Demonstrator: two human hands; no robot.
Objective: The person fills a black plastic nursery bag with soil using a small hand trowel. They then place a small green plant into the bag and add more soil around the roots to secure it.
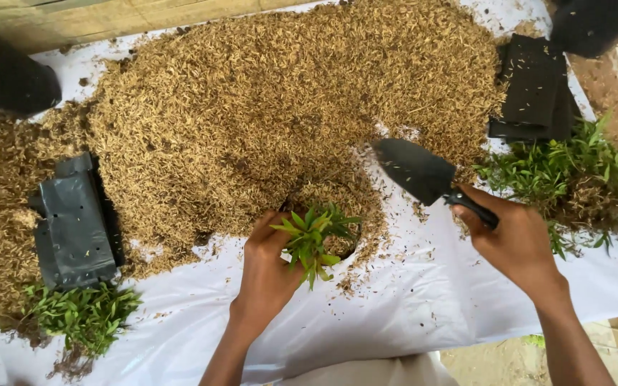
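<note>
My left hand (265, 268) holds a small green seedling (312, 234) upright in a black planting bag (348, 246) that is mostly hidden under the leaves and husk. My right hand (513, 239) grips the black handle of a small black trowel (416, 170); its blade is empty and points up-left, just above and right of the seedling. A big heap of golden-brown husk (266, 107) lies on a white plastic sheet (409, 300) and reaches the bag's far side.
An empty black bag (73, 229) lies on the left, with a clump of seedlings (84, 314) below it. More seedlings (581, 175) sit right, below a stack of flat black bags (534, 89). A filled black bag (8, 75) stands top left.
</note>
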